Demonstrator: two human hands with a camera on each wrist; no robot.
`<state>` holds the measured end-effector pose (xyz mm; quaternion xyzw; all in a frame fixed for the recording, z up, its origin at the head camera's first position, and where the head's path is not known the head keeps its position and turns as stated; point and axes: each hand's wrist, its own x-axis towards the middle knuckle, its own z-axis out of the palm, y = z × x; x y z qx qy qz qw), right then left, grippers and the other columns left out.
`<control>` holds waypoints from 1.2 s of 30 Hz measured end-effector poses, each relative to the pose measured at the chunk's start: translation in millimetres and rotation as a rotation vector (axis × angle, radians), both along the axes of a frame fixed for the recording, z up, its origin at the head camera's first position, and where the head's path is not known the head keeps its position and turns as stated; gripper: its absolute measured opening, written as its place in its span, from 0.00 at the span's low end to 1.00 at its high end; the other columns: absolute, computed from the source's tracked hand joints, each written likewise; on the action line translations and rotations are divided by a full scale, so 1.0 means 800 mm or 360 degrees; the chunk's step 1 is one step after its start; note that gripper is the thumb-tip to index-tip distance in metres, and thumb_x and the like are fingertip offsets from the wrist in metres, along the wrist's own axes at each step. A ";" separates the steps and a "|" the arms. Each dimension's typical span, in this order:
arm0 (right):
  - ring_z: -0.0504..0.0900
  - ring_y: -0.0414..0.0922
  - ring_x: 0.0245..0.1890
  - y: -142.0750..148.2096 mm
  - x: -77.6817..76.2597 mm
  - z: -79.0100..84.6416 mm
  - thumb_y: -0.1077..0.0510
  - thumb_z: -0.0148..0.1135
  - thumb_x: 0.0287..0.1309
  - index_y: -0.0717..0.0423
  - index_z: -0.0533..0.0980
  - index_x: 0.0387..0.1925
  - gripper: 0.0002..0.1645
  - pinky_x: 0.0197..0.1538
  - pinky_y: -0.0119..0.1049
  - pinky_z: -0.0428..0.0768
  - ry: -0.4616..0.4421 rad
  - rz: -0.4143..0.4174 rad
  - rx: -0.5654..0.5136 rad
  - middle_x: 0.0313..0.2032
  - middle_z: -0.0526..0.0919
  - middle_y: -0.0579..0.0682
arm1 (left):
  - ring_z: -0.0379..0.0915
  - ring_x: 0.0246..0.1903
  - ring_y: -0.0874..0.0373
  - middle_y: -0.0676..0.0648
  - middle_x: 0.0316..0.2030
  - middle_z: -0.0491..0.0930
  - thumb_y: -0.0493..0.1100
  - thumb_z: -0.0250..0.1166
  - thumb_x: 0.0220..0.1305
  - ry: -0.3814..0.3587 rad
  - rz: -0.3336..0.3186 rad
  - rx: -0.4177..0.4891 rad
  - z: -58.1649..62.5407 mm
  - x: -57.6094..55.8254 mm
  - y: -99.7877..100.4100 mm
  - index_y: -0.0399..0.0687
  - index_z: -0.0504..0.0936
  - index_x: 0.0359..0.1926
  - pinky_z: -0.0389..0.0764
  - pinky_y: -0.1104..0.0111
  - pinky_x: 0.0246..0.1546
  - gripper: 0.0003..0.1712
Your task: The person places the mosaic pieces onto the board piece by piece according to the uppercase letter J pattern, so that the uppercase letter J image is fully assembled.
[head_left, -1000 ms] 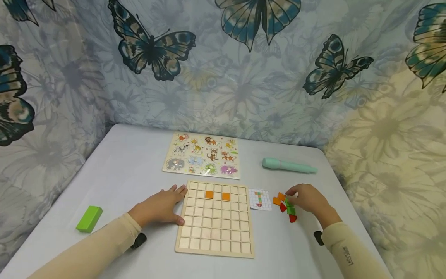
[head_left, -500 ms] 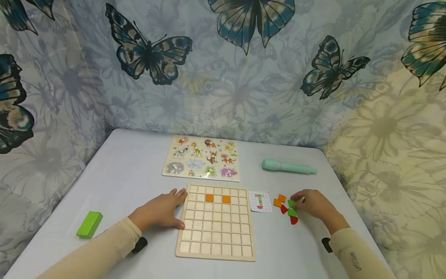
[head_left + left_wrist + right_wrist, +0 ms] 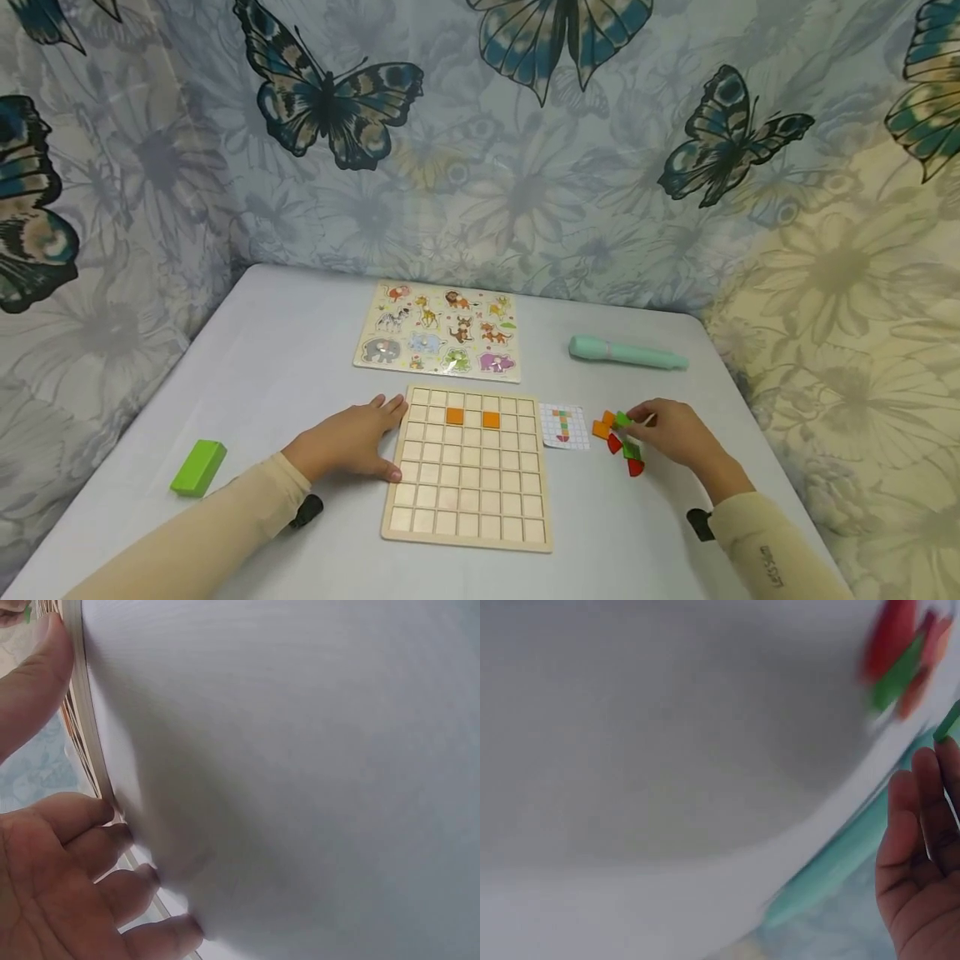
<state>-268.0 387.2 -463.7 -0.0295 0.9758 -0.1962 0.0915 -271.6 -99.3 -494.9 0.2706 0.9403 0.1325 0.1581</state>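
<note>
My left hand (image 3: 352, 442) rests with spread fingers and thumb against the left edge of a wooden grid board (image 3: 457, 500). In the left wrist view its fingertips touch the rim of the board (image 3: 91, 742). Two orange square tiles (image 3: 454, 416) sit in the board's second row, one cell between them. To the right, my right hand (image 3: 678, 433) pinches a green tile (image 3: 622, 419) at its fingertips, also visible in the right wrist view as a green tile (image 3: 949, 720). Beside it lie orange tiles (image 3: 601, 429), red rounded pieces (image 3: 636, 467) and more green (image 3: 632, 451).
A pattern card (image 3: 565, 427) lies against the board's right side. Behind are an animal puzzle (image 3: 442, 333) and a mint-green cylindrical object (image 3: 628, 352). A bright green block (image 3: 198, 468) is at the far left. Butterfly-print cloth (image 3: 517, 192) stands behind the white table (image 3: 300, 333).
My right hand has shifted slightly right, and the green tile at its fingertips now stands tilted up. My left hand has stayed on the board's edge. The head view has moved a little.
</note>
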 end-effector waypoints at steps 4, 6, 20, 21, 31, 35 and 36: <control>0.76 0.43 0.29 -0.069 -0.011 0.004 0.51 0.71 0.55 0.57 0.83 0.42 0.16 0.30 0.37 0.77 0.0028 0.0122 -0.0032 0.36 0.81 0.47 | 0.49 0.71 0.38 0.42 0.73 0.56 0.69 0.74 0.42 0.0008 0.0002 0.0002 -0.001 0.000 -0.002 0.38 0.60 0.73 0.59 0.45 0.65 0.65; 0.75 0.41 0.27 -0.112 -0.018 0.004 0.53 0.72 0.54 0.55 0.84 0.40 0.13 0.30 0.37 0.77 0.0057 0.0224 0.0001 0.34 0.80 0.45 | 0.49 0.71 0.39 0.42 0.73 0.55 0.69 0.74 0.42 0.0006 0.0005 0.0007 -0.002 0.000 -0.001 0.39 0.59 0.73 0.59 0.46 0.66 0.65; 0.77 0.39 0.33 -0.263 -0.045 -0.019 0.48 0.72 0.54 0.50 0.87 0.37 0.12 0.38 0.35 0.78 0.0302 0.0801 0.0249 0.33 0.81 0.40 | 0.49 0.71 0.41 0.44 0.73 0.55 0.69 0.75 0.42 0.0034 0.0035 0.0010 -0.007 -0.002 -0.003 0.40 0.60 0.74 0.59 0.47 0.66 0.64; 0.78 0.39 0.33 -0.265 -0.045 -0.019 0.49 0.72 0.54 0.50 0.87 0.37 0.12 0.38 0.35 0.78 0.0312 0.0803 0.0249 0.33 0.81 0.40 | 0.48 0.71 0.41 0.44 0.73 0.55 0.68 0.75 0.41 0.0035 0.0042 0.0007 -0.007 -0.002 -0.004 0.41 0.60 0.74 0.59 0.47 0.66 0.64; 0.78 0.40 0.34 -0.265 -0.045 -0.019 0.53 0.75 0.52 0.50 0.88 0.36 0.10 0.39 0.35 0.79 0.0355 0.0843 0.0228 0.33 0.82 0.41 | 0.49 0.71 0.40 0.43 0.73 0.55 0.68 0.75 0.42 0.0050 0.0034 -0.0010 -0.006 -0.002 -0.001 0.40 0.60 0.73 0.60 0.45 0.65 0.64; 0.77 0.42 0.39 -0.259 -0.044 -0.016 0.49 0.75 0.51 0.49 0.86 0.42 0.16 0.45 0.37 0.78 0.0316 0.0809 0.0179 0.37 0.82 0.42 | 0.49 0.71 0.40 0.43 0.73 0.56 0.67 0.76 0.42 0.0037 0.0035 0.0003 -0.003 0.000 -0.001 0.39 0.60 0.73 0.60 0.44 0.65 0.64; 0.77 0.43 0.40 -0.253 -0.043 -0.014 0.49 0.75 0.51 0.51 0.85 0.44 0.18 0.46 0.39 0.78 0.0306 0.0787 0.0146 0.38 0.82 0.43 | 0.49 0.71 0.39 0.42 0.73 0.56 0.67 0.76 0.42 0.0032 0.0031 0.0012 -0.002 0.000 -0.001 0.39 0.60 0.73 0.60 0.44 0.64 0.64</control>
